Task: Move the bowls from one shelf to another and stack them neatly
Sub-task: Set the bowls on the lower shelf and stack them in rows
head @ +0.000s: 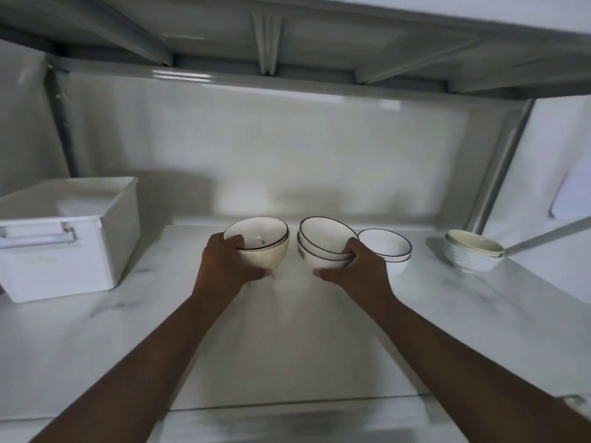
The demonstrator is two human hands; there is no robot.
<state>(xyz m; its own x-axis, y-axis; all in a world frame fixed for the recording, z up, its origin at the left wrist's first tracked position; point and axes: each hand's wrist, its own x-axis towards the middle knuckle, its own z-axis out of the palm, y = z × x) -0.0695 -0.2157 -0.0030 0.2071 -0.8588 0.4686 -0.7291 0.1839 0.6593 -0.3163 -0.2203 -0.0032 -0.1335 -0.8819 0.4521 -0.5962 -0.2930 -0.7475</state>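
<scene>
Two small stacks of white, dark-rimmed bowls sit in a person's hands above a pale marbled shelf [319, 330], deep inside a metal rack. The left hand [228, 262] is closed around the left stack [257, 243], thumb hooked over the near rim and fingers under the base; the right hand [358, 266] clamps the right stack [326, 247] the same way, its top bowl tilted toward the left. Just beside the right hand, to its right and a little farther back, a third stack [387, 247] of matching bowls rests on the shelf, so the right hand is the nearer one for adding to it. Well apart at the far right stands a ribbed stack of cream bowls [473, 254]; a white storage bin [60, 238] occupies the left end. Whether either held stack touches the shelf is hidden by the hands, and the bowl count in each is hard to make out.
</scene>
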